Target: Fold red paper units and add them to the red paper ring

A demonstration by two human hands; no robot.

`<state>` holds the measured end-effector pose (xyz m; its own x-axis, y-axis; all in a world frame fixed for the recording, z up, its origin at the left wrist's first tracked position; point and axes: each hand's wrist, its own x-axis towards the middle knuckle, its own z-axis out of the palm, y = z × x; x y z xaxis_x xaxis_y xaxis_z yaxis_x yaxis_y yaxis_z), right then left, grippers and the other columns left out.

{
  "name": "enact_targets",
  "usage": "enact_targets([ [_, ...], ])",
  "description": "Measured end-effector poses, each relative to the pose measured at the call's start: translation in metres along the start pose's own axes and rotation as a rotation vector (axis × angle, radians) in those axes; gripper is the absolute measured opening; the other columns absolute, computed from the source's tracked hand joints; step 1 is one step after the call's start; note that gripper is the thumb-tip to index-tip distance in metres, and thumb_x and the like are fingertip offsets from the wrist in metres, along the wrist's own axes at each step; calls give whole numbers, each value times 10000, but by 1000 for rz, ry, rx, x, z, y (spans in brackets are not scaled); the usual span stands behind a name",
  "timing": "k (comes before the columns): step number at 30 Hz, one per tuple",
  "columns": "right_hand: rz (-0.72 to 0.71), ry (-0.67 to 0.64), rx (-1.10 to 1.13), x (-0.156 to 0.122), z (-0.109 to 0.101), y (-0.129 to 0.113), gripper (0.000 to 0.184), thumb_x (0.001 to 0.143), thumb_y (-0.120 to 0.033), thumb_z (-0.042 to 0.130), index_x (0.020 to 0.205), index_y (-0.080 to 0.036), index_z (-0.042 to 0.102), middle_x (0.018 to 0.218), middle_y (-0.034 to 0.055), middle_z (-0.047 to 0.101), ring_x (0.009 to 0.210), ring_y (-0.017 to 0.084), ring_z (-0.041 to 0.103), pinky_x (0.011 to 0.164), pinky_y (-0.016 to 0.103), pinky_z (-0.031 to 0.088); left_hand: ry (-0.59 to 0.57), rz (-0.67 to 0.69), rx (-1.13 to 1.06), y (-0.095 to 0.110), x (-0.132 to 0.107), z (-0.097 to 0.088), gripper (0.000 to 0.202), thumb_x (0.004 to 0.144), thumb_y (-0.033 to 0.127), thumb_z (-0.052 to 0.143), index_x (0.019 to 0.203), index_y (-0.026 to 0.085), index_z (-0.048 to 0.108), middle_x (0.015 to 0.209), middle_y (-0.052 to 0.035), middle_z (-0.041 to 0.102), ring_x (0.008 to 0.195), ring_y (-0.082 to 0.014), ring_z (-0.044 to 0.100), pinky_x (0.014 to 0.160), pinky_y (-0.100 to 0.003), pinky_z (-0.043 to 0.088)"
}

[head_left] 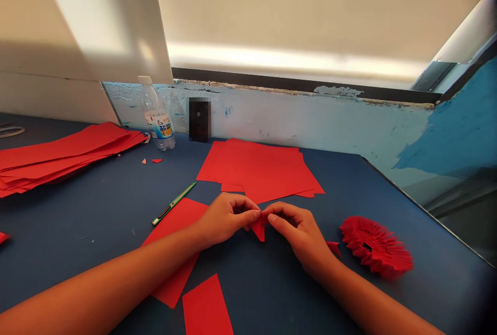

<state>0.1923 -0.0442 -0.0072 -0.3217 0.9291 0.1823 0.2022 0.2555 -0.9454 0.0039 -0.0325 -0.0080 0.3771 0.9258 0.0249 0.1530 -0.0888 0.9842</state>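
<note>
Between my two hands is a small folded piece of red paper [259, 230], held above the blue table. My left hand [229, 217] pinches its upper left side between thumb and fingers. On the other side, my right hand [294, 226] pinches its top right with thumb and forefinger. The fingertips almost meet and hide part of the folds. Under my left forearm lies a red paper sheet [182, 262]. A smaller red paper rectangle [207, 306] rests nearer to me. Beside my right wrist, a red folded scrap [334, 248] shows in part.
A ring of pleated red paper [376, 247] lies at right. Red sheets [264, 169] are stacked behind my hands, with a green utility knife [174, 203] to their left. A plastic bottle [157, 117] and a blurred dark object [199, 120] stand by the wall. More red paper [66, 154] lies far left.
</note>
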Motion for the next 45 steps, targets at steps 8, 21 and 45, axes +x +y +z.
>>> enact_targets([
  [8,3,-42,-79,3,1,0,203,891,-325,549,848,-183,688,791,8,681,732,164,610,661,240,449,27,12,-34,3,1,0,221,778,326,651,817,112,689,681,-25,653,589,-106,560,562,-219,464],
  [21,33,16,-115,2,2,0,238,883,-354,549,833,-185,709,789,18,697,722,179,620,642,252,458,8,-1,-49,3,-1,-1,229,782,328,649,863,124,716,707,-32,672,623,-117,575,606,-230,476],
  [45,20,19,-134,0,8,-4,243,881,-335,542,741,-177,661,693,7,648,630,155,575,584,231,423,77,39,52,3,-2,7,191,794,319,596,741,137,615,641,1,597,562,-105,527,538,-215,425],
])
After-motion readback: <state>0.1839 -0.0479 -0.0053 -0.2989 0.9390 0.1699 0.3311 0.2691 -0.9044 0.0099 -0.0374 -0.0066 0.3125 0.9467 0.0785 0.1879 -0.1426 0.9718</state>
